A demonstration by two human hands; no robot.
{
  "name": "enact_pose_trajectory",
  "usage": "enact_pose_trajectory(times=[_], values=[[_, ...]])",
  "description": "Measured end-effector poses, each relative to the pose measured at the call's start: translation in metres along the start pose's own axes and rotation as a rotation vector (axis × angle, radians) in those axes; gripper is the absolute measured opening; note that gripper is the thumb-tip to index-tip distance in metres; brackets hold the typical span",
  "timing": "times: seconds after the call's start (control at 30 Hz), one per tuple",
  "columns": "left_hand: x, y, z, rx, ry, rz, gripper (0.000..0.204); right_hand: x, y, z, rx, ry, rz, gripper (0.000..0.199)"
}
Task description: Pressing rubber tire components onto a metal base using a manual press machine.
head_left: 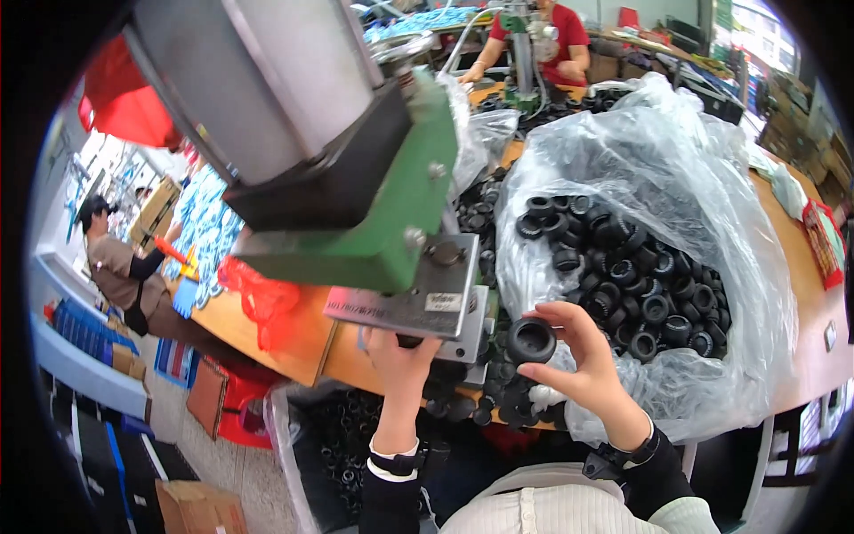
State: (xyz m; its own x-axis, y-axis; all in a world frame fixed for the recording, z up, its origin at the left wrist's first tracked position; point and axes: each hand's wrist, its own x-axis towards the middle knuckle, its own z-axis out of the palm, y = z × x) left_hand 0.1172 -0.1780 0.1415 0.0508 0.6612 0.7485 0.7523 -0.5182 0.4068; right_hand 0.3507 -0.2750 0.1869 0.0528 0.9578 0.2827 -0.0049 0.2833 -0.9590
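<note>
Between the thumb and fingers of my right hand (587, 360) is a small black toy tire (531, 340), its hollow round face toward me. My left hand (400, 363) reaches under the grey metal plate (445, 298) of a green bench press (374, 227). Its fingers are curled around a dark piece that is mostly hidden by the plate, so its kind does not show. To the right of the press, a clear plastic bag (640, 151) lies open, heaped with black tires (654, 307). More dark rubber parts lie around the press base.
A lined bin (329, 445) with black rings and scraps stands below the table edge, left of my lap. A red plastic bag (258, 298) lies on the wooden table (294, 347). A red stool (240, 414) stands at left. Two people work farther off, one in red (565, 44).
</note>
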Motion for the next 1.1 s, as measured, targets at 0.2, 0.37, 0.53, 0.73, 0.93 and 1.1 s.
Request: enact_pose_trajectory(times=[0.2,0.37,0.53,0.73,0.93,1.1], values=[[-0.041,-0.001,-0.040,-0.429,0.080,-0.514,0.043,0.011,0.019,0.049,-0.350,-0.124,-0.220,0.057],[-0.112,-0.073,-0.088,-0.059,0.177,-0.636,0.058,0.045,0.025,0.080,-0.499,-0.180,-0.336,0.038],[-0.085,-0.096,-0.050,-0.170,-0.081,-0.421,0.044,0.055,0.027,0.078,-0.411,-0.196,-0.365,0.036],[-0.043,-0.134,0.017,0.037,-0.437,-0.199,0.022,0.007,0.033,-0.005,-0.712,0.133,-0.258,0.067],[-0.043,-0.141,0.034,-0.034,-0.419,-0.194,0.029,-0.011,0.090,-0.120,-1.334,-0.037,0.071,0.056],[-0.052,-0.149,0.030,0.023,-0.397,-0.192,0.022,-0.012,0.079,-0.106,-1.208,-0.079,0.040,0.049]])
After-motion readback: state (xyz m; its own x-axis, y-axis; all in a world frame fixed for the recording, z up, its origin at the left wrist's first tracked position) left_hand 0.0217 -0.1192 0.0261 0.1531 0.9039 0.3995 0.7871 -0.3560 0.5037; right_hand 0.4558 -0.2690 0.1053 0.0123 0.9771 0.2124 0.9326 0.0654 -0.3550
